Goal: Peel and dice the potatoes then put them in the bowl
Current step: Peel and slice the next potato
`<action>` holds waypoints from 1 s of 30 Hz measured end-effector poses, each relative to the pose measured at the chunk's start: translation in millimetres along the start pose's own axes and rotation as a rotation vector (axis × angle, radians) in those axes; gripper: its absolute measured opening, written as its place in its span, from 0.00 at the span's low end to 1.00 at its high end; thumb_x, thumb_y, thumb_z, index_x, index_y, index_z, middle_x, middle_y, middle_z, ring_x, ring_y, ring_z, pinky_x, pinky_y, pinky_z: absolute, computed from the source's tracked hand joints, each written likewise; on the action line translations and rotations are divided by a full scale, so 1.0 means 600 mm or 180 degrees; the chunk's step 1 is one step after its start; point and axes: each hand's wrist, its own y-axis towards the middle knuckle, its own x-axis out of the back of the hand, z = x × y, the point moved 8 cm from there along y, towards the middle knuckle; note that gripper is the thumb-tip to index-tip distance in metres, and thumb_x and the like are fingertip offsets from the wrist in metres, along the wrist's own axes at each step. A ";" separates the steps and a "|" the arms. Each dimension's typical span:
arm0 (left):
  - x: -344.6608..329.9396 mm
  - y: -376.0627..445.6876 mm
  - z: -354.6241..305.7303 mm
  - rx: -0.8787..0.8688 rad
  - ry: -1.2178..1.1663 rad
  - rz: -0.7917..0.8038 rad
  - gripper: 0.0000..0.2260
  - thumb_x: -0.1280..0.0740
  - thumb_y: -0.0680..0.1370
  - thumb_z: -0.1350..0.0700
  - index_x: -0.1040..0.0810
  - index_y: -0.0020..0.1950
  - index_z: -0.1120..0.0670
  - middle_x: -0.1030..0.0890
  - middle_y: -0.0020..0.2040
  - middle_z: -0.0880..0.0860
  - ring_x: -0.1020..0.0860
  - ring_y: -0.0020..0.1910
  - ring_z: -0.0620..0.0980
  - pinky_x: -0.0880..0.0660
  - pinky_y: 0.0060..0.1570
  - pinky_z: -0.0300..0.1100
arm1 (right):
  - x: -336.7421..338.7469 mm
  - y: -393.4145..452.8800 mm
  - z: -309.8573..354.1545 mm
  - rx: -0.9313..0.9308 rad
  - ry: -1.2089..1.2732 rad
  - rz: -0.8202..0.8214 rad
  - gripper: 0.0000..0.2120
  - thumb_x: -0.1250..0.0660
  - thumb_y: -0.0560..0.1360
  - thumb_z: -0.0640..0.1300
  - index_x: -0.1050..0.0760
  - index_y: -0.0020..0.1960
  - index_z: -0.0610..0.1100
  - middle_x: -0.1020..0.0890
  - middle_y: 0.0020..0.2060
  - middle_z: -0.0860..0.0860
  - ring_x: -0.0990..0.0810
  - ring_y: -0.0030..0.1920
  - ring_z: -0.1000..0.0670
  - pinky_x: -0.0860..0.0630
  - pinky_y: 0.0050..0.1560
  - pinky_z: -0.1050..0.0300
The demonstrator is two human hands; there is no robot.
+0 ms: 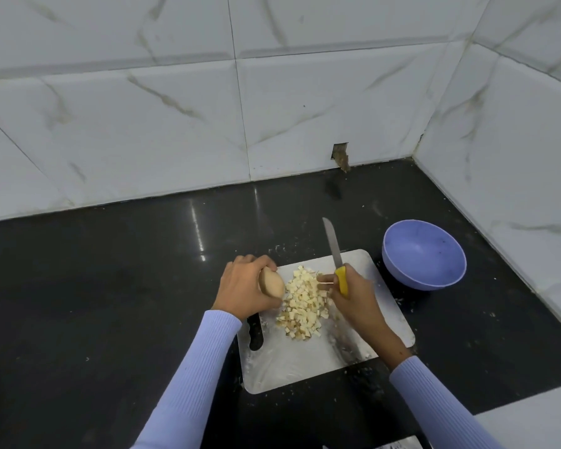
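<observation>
One potato [271, 282] gripped in left hand [245, 288], right hand [348, 294] grasping knife [336, 254], dice [303, 303] between.

Glossy black countertop [110, 286], white marble-veined wall tiles [143, 108], chipped hole [340, 155] at tile base

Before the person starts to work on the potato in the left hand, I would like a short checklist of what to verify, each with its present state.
1. Left hand grips the whole potato firmly: ok.
2. Right hand holds the yellow-handled knife, blade pointing away from the body: ok.
3. Free space on the cutting board for cutting: ok, the near part is bare.
4. Diced potato moved into the purple bowl: not ok, the pile lies on the board and the bowl looks empty.
5. Potato already peeled: cannot tell.
6. Black-handled tool away from the cutting area: ok, it lies at the board's left edge.
</observation>
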 end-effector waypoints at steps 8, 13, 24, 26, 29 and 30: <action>-0.010 -0.023 -0.056 -0.0304 -0.0659 -0.0381 0.30 0.22 0.57 0.44 0.22 0.58 0.45 0.25 0.54 0.42 0.31 0.54 0.43 0.40 0.53 0.38 | 0.062 -0.013 0.002 -0.0143 0.0116 -0.0767 0.05 0.29 0.71 0.34 0.26 0.41 0.39 0.19 0.39 0.50 0.21 0.39 0.56 0.28 0.37 0.73; -0.047 -0.018 -0.115 -0.0567 -0.0841 -0.0344 0.29 0.23 0.57 0.45 0.21 0.57 0.47 0.23 0.55 0.44 0.27 0.54 0.46 0.37 0.54 0.38 | 0.096 -0.033 -0.066 -0.0605 -0.0111 -0.0333 0.13 0.38 0.71 0.26 0.23 0.50 0.38 0.19 0.45 0.52 0.21 0.44 0.60 0.29 0.36 0.75; -0.050 -0.016 -0.131 -0.0597 -0.0739 -0.0741 0.30 0.23 0.54 0.44 0.19 0.54 0.49 0.19 0.53 0.44 0.28 0.56 0.45 0.45 0.52 0.38 | 0.021 -0.048 -0.073 -0.0336 -0.0152 -0.0101 0.15 0.25 0.68 0.37 0.32 0.38 0.46 0.17 0.37 0.50 0.19 0.38 0.54 0.24 0.37 0.67; -0.043 -0.019 -0.123 -0.0536 -0.0720 -0.0826 0.30 0.24 0.53 0.43 0.18 0.54 0.49 0.20 0.52 0.43 0.30 0.55 0.42 0.46 0.54 0.38 | 0.034 -0.041 -0.060 -0.0171 -0.0088 -0.0347 0.10 0.30 0.72 0.35 0.30 0.40 0.45 0.16 0.40 0.52 0.19 0.40 0.55 0.30 0.36 0.74; -0.033 -0.024 -0.108 -0.0447 -0.0702 -0.0918 0.31 0.19 0.53 0.45 0.18 0.54 0.48 0.19 0.52 0.42 0.32 0.55 0.40 0.46 0.57 0.40 | 0.066 -0.038 -0.074 -0.0250 -0.0265 -0.0686 0.03 0.38 0.77 0.34 0.28 0.46 0.39 0.20 0.46 0.55 0.22 0.45 0.55 0.30 0.39 0.71; -0.030 -0.026 -0.105 -0.0422 -0.0688 -0.0946 0.31 0.18 0.52 0.46 0.18 0.54 0.49 0.19 0.53 0.42 0.32 0.55 0.40 0.46 0.57 0.40 | 0.064 -0.038 -0.077 -0.0285 -0.0420 -0.0622 0.03 0.40 0.77 0.33 0.28 0.49 0.37 0.21 0.47 0.52 0.22 0.46 0.52 0.29 0.41 0.66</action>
